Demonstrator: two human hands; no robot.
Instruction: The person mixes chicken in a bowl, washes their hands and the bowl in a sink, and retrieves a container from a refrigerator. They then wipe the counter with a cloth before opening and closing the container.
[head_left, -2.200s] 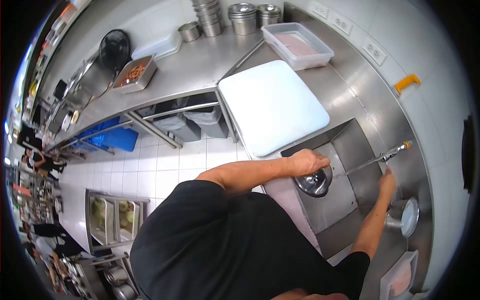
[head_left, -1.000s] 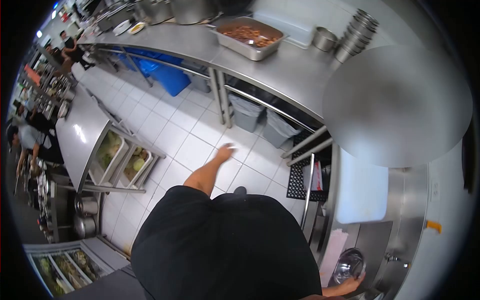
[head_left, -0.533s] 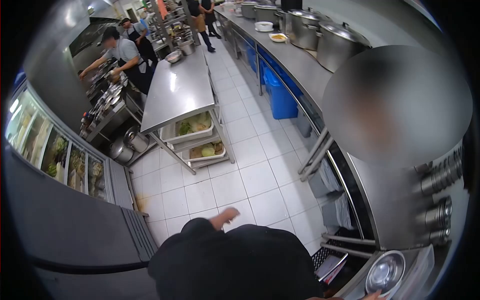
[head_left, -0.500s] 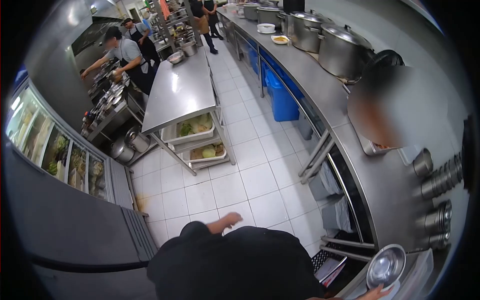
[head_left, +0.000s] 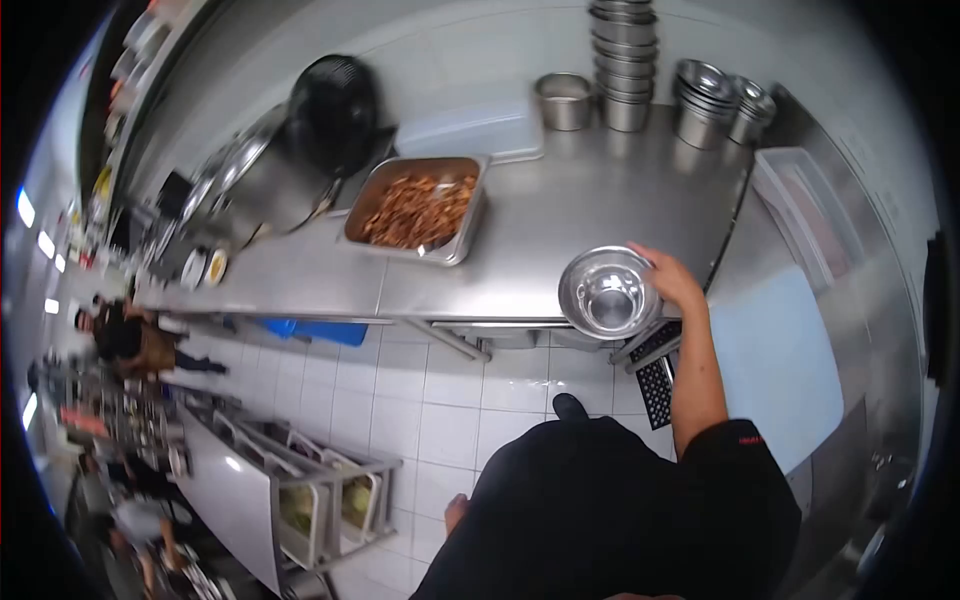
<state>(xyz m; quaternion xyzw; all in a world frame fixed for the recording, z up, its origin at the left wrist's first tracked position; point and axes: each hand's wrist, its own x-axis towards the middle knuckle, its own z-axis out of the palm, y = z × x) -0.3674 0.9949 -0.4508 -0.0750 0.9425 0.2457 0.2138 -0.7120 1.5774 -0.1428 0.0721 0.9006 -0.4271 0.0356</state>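
My right hand (head_left: 668, 276) grips the rim of a shiny metal bowl (head_left: 608, 293) from its right side, over the front edge of the steel counter (head_left: 560, 220). Inside, the bowl shows only reflections. My left hand (head_left: 456, 512) hangs low beside my body, mostly hidden by my dark clothing, so its fingers cannot be made out. Left of the bowl, a rectangular metal tray (head_left: 468, 228) of brown cooked pieces sits on the counter.
Stacked metal containers (head_left: 626, 75) and a single pot (head_left: 565, 102) stand along the wall. To the right are a light blue board (head_left: 775, 370) and a clear plastic box (head_left: 808, 215). A steel table (head_left: 235, 480) and several people are at the left.
The view has turned right toward the counter. My right hand, at the bowl's rim before, now holds it over the counter edge. The person who stood by the tray is out of view.
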